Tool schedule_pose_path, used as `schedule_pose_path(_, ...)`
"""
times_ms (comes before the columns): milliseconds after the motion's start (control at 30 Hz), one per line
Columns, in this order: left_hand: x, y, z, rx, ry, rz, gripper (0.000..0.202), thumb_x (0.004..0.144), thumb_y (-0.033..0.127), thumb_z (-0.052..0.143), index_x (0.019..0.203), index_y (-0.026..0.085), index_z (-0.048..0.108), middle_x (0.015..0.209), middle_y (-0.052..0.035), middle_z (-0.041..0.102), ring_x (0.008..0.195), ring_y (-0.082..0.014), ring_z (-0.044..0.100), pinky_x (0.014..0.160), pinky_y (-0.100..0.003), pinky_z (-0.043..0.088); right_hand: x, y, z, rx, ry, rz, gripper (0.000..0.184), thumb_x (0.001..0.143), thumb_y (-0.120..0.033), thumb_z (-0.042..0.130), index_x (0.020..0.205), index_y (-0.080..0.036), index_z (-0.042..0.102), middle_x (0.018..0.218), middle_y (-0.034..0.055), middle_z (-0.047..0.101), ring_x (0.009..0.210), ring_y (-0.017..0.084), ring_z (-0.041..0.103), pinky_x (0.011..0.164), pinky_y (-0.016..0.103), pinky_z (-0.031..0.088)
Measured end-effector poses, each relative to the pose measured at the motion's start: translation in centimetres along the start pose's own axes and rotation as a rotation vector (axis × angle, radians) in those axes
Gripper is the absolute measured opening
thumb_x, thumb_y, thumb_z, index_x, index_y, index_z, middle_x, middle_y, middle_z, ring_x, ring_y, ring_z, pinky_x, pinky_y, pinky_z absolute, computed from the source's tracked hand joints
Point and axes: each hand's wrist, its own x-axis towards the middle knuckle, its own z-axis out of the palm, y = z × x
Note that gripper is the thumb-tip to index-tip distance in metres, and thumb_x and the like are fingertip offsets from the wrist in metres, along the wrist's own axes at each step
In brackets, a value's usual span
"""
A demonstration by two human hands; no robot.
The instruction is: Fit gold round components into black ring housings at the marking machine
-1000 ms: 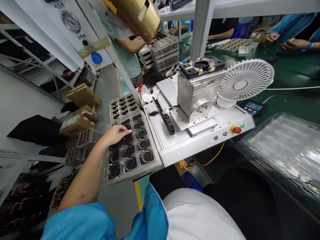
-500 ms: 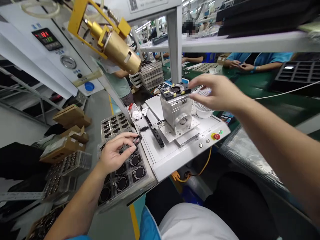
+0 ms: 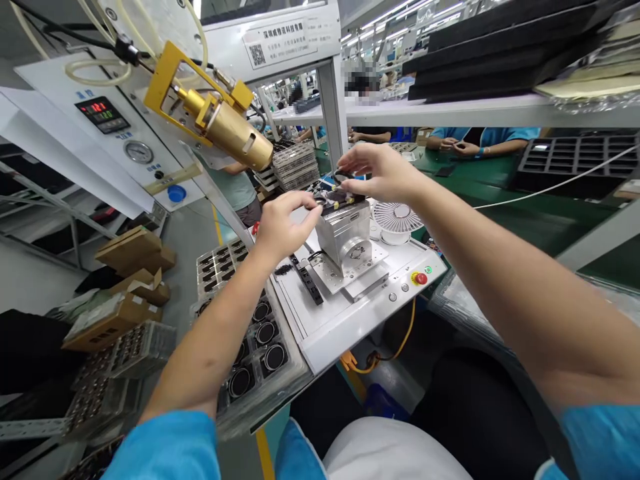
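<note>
My left hand (image 3: 285, 227) pinches a thin black ring (image 3: 319, 199) at the left side of a black fixture plate (image 3: 356, 199) with yellow bits on top. That plate sits on a silver metal block (image 3: 345, 233). Above the plate, my right hand (image 3: 383, 175) holds a dark round part (image 3: 342, 176) between thumb and fingers; it looks tilted and its details are too small to make out. At lower left, a clear tray (image 3: 295, 370) carries several black round parts with ring rims (image 3: 274, 358).
A gold dispensing head (image 3: 240, 137) hangs to the left above the block. A white fan (image 3: 400, 219) stands behind it at right. On the machine's front edge is a red emergency button (image 3: 421, 279). A black strip (image 3: 307, 281) lies on the machine bed. A co-worker's hands (image 3: 463, 148) are across the green bench.
My left hand has moved from over the tray up and right to the fixture, with the black ring. My right hand has closed on a dark round part at the fixture. The view has shifted slightly.
</note>
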Motion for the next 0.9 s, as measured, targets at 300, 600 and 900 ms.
schedule_pose_path(300,3.6,0.3,2.6,0.097,-0.374,0.055,0.05,0.086,0.062,0.068,0.11,0.017,0.073,0.117,-0.0105,0.076,0.11,-0.0291,0.069,0.098,-0.039,0.051,-13.8,2.6,-2.7,0.187,0.197,0.315,0.049,0.075,-0.041,0.083,0.116,-0.02,0.066,0.112,0.0103,0.073,0.103,0.028,0.071,0.095,0.047,0.061)
schedule_pose_path(600,0.7,0.1,0.6,0.092,-0.452,0.086,0.076,0.09,0.069,0.06,0.15,0.023,0.046,0.167,-0.0143,0.038,0.157,-0.0375,0.03,0.125,-0.061,0.026,-26.3,9.1,2.6,0.129,-0.14,1.08,0.093,0.085,-0.026,0.07,0.164,-0.008,0.023,0.083,0.0049,0.071,0.067,0.021,0.068,0.058,0.031,0.058)
schedule_pose_path(900,-12.1,4.8,-6.1,-0.041,-0.545,0.141,0.061,0.082,0.042,0.08,0.14,0.042,0.06,0.156,-0.0059,0.055,0.146,-0.0403,0.049,0.121,-0.06,0.042,-26.8,9.2,4.0,0.015,-0.146,0.996,0.1,0.082,-0.022,0.071,0.164,-0.011,0.016,0.086,0.0038,0.074,0.062,0.019,0.068,0.058,0.027,0.054)
